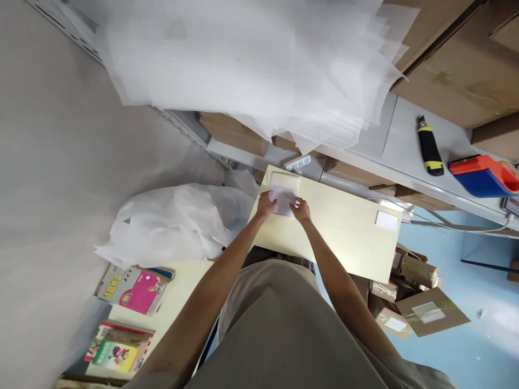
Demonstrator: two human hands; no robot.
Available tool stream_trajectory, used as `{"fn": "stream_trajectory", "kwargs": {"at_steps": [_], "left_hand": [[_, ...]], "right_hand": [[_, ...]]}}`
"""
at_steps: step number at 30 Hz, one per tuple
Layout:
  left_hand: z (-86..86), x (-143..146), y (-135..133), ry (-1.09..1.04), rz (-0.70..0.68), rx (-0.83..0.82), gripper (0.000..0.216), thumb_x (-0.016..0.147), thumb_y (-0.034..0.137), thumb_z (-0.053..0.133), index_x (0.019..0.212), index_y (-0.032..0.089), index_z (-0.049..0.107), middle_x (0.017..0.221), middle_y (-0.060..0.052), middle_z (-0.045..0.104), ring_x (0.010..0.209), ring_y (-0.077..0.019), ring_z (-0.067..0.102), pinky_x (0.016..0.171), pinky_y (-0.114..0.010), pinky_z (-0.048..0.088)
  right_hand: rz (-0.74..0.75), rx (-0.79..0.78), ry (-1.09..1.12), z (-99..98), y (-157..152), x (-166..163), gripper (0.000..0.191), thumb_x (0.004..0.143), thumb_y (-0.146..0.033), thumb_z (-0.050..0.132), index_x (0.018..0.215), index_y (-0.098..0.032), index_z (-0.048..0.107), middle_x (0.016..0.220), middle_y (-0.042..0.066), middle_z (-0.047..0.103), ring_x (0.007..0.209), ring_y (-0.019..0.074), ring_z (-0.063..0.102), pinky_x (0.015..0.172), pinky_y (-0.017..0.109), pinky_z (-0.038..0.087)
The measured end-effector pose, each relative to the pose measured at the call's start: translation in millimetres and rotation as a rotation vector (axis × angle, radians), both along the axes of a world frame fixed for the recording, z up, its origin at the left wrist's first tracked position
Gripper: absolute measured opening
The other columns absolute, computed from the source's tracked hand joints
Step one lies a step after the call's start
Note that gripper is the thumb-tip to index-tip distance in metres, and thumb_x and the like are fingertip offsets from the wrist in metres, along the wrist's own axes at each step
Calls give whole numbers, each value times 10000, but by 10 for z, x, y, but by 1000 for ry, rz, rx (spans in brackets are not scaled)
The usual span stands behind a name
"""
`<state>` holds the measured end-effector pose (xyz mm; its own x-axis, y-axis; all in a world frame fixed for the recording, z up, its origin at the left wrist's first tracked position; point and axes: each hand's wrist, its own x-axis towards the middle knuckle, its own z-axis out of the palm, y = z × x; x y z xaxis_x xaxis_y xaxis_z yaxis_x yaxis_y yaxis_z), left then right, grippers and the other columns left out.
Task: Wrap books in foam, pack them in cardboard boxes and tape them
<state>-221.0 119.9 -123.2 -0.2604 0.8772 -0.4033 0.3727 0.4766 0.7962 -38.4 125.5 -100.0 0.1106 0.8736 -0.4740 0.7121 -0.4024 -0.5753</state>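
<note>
A small pale, slightly see-through flat packet (284, 195) lies on the cream tabletop (336, 227); its contents cannot be made out. My left hand (266, 204) grips its left edge, fingers bent and thumb lying on top. At the lower right edge, my right hand (300, 209) pinches it between thumb and curled fingers. The packet's far end reaches toward the table's back edge.
White foam sheets (243, 59) overhang from the shelf above. More white sheeting (174, 221) bulges at left, near stacked books (141, 292). A box cutter (430, 146) and tape dispenser (482, 175) sit on the right shelf. Cardboard boxes (432, 312) lie on the floor.
</note>
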Motion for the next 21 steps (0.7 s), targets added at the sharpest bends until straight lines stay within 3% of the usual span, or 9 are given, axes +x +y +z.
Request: {"fn": "stream_trajectory", "kwargs": {"at_steps": [2, 5, 9, 16, 21], "left_hand": [[88, 59, -239, -9, 21, 16, 345, 838, 120, 704, 1168, 219, 719, 1262, -136, 770, 1263, -311, 742, 1182, -459, 559], [199, 152, -673, -38, 85, 25, 363, 828, 103, 690, 1164, 238, 682, 1055, -60, 774, 1066, -261, 785, 1052, -411, 616], [297, 304, -1289, -88, 279, 14, 410, 764, 82, 712, 1116, 251, 588, 826, 34, 680, 871, -213, 750, 923, -370, 618], [438, 682, -2375, -191, 636, 117, 421, 736, 87, 711, 1061, 260, 506, 785, 62, 630, 795, -176, 701, 849, -354, 622], [577, 981, -3169, -204, 829, 152, 401, 746, 106, 732, 1059, 259, 533, 826, 43, 662, 833, -194, 719, 881, -388, 637]], "right_hand": [[21, 23, 61, 77, -146, 72, 356, 956, -279, 733, 1306, -211, 736, 1443, 163, 778, 1223, 273, 821, 1058, 427, 657], [85, 29, 193, 208, -422, 249, 245, 974, -287, 726, 1210, -229, 749, 1372, 134, 819, 1192, 267, 833, 1065, 437, 659], [185, 19, 325, 361, -843, 585, 162, 988, -344, 719, 1118, -256, 761, 1238, 74, 861, 1115, 249, 849, 1037, 425, 673], [317, -27, 387, 474, -1457, 1117, 192, 969, -407, 724, 1087, -264, 775, 1121, 52, 879, 1047, 243, 853, 1020, 431, 678], [503, -94, 370, 459, -1714, 1249, 175, 967, -392, 731, 1071, -260, 782, 1128, 56, 883, 1032, 233, 854, 1038, 434, 668]]}}
